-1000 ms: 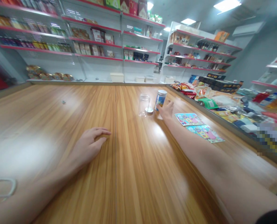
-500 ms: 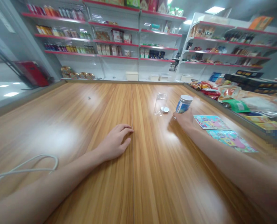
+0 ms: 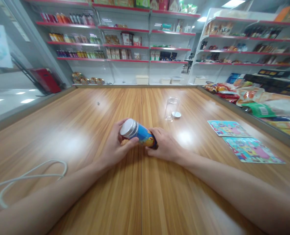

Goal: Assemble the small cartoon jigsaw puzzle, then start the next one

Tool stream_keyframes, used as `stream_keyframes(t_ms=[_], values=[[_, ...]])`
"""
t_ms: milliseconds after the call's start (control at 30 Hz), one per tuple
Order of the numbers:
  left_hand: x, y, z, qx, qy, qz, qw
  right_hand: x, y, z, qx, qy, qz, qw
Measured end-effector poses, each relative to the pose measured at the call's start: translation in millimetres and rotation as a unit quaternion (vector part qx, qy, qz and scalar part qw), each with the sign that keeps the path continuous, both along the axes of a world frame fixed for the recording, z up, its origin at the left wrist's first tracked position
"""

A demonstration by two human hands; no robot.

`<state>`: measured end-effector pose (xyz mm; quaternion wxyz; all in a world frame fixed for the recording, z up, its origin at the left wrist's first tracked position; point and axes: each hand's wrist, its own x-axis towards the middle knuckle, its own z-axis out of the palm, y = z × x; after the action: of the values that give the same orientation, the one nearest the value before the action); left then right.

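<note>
A blue-labelled jar (image 3: 142, 133) with a silver lid (image 3: 128, 127) lies tilted between my two hands above the wooden table (image 3: 145, 202), its lid end toward the left. My left hand (image 3: 115, 143) is closed round the lid end, thumb along the label. Around the dark base end, my right hand (image 3: 166, 145) is wrapped. Beyond the right hand stands a clear, uncapped jar (image 3: 171, 106). A loose silver lid (image 3: 176, 115) lies right beside that clear jar.
Two colourful picture cards (image 3: 253, 150) lie at the right. A white cable (image 3: 64, 168) loops at the left, and a tiny object (image 3: 98, 103) sits far left. Packaged goods (image 3: 259, 109) line the right edge. Stocked shelves (image 3: 125, 60) stand behind the table.
My right hand has carried the blue-labelled jar leftward and nearer, tipping it over from upright. My left hand has risen slightly and taken hold of its lid end.
</note>
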<state>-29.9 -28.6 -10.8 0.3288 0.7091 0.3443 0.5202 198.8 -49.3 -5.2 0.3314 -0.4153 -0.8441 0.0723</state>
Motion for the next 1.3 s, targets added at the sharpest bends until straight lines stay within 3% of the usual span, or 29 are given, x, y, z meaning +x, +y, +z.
stream_keyframes(t_ms=[100, 233, 400, 1033, 1300], values=[[0, 3, 3.7, -0.087, -0.073, -0.004, 0.994, 14, 4, 0.2, -0.011, 0.039, -0.004, 0.999], [2, 5, 5.5, -0.18, 0.0, -0.047, 0.983, 28, 9, -3.3, -0.049, 0.1, -0.028, 0.993], [5, 3, 6.4, -0.175, 0.038, -0.033, 0.983, 28, 8, -2.5, -0.065, 0.092, 0.013, 0.993], [5, 1, 7.1, -0.176, 0.0, -0.016, 0.984, 29, 10, -3.9, -0.069, 0.088, 0.006, 0.994], [1, 10, -0.6, -0.172, -0.047, 0.04, 0.983, 34, 12, -3.1, -0.093, 0.125, -0.014, 0.988]])
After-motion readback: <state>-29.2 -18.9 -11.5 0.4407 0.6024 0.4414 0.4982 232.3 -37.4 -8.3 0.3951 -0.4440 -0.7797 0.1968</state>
